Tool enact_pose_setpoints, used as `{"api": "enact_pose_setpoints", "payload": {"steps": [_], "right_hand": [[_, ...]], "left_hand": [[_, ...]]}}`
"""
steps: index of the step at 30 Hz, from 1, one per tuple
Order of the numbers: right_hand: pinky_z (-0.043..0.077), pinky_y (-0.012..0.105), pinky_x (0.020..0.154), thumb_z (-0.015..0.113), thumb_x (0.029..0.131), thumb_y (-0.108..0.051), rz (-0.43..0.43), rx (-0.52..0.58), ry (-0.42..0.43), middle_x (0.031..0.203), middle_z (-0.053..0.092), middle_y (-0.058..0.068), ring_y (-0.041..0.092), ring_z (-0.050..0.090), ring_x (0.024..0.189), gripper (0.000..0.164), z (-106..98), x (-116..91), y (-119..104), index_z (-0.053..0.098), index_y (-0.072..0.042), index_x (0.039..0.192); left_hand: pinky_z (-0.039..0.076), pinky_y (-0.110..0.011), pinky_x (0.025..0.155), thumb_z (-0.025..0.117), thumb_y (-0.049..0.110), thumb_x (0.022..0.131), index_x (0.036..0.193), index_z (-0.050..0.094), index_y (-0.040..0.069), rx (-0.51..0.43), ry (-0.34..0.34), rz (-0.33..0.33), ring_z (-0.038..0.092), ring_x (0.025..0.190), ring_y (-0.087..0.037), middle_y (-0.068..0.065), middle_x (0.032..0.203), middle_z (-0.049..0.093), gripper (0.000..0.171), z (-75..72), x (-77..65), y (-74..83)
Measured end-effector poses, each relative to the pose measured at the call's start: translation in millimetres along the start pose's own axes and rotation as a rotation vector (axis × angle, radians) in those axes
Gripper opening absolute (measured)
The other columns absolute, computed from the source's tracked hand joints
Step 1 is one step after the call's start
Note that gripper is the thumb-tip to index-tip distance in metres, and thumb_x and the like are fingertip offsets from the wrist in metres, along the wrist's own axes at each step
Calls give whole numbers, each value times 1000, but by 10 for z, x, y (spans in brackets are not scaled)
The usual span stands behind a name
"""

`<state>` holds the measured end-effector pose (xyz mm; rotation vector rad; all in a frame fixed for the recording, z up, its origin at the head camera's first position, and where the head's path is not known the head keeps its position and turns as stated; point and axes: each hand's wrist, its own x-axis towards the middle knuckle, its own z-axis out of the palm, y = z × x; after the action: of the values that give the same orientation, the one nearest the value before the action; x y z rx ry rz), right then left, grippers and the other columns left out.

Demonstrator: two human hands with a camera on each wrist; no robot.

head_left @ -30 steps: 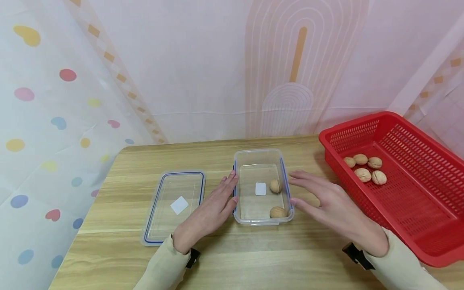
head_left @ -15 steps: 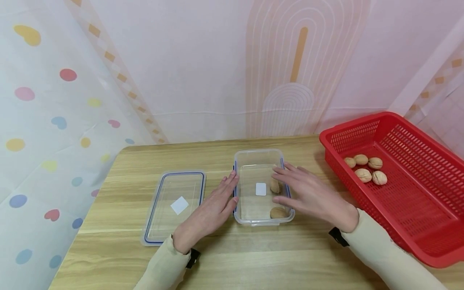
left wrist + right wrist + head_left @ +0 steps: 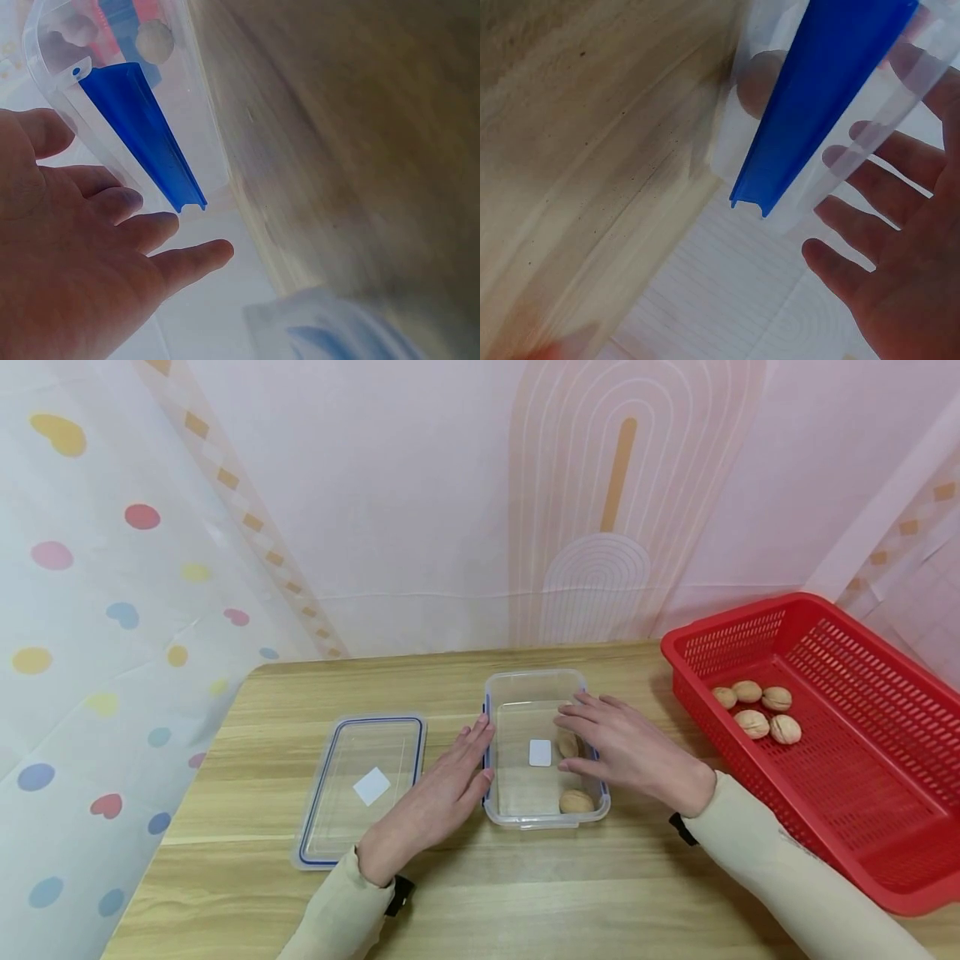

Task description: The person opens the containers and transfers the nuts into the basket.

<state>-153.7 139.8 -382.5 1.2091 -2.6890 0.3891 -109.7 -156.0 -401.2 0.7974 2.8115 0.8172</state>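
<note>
A clear plastic food container (image 3: 517, 789) with blue side latches stands uncovered on the table, holding two walnuts. One walnut (image 3: 576, 802) lies in its near right corner; the other walnut (image 3: 567, 745) is partly covered by my right hand (image 3: 637, 752). That hand reaches over the right rim, fingers extended and spread, nothing between them. On the opposite side my left hand (image 3: 435, 797) rests its straight fingertips along the left rim. A blue latch (image 3: 146, 135) hangs down the wall beside the left fingers; in the right wrist view, another blue latch (image 3: 817, 97) hangs by the right fingers.
A clear lid (image 3: 341, 814) with a blue seal and white label lies flat at the left, under the left forearm's side. To the right stands a red perforated basket (image 3: 855, 785) with several walnuts (image 3: 752, 723). A patterned curtain (image 3: 420, 510) closes off the table's back.
My right hand has moved left from beside the container to over its right rim, above the walnut there. The left hand has stayed in place.
</note>
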Motion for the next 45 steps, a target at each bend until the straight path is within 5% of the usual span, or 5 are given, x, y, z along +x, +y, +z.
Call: {"api": "enact_pose_setpoints", "payload": {"steps": [25,34,37,41,45], "right_hand": [[44,61,110,87,85,-31,154,-22,-260,123,73,8,37,50,139,47,-31,231,-52,74,-5,123],[46,66,104,86,83,-17,179,-22,-293,79,69,-5,40,51,136,15,-21,309,-85,72,-14,87],[47,67,102,83,85,-11,155,-18,-277,82,71,-6,39,54,133,10,-4,315,-84,74,-14,89],[54,52,89,83,87,-13,119,33,-259,89,70,-4,27,63,108,16,21,323,-68,78,-12,102],[50,34,75,83,89,-14,99,117,-261,90,65,-4,14,55,85,24,57,331,-29,78,-8,111]], "left_hand": [[20,-50,126,41,27,113,164,21,2,0,-16,-5,17,157,-34,-9,172,11,60,-3,-4,14],[20,-50,127,41,27,113,164,21,2,-6,-8,1,17,157,-33,-10,172,12,60,7,-2,7],[20,-49,127,41,27,113,164,21,3,-6,-6,2,17,157,-33,-10,172,12,60,6,-4,7],[20,-49,127,42,26,113,164,22,2,-5,4,7,18,157,-33,-11,172,13,60,10,-6,5],[21,-51,126,43,24,112,163,24,1,-8,25,21,20,156,-34,-13,172,15,60,18,-9,2]]}}
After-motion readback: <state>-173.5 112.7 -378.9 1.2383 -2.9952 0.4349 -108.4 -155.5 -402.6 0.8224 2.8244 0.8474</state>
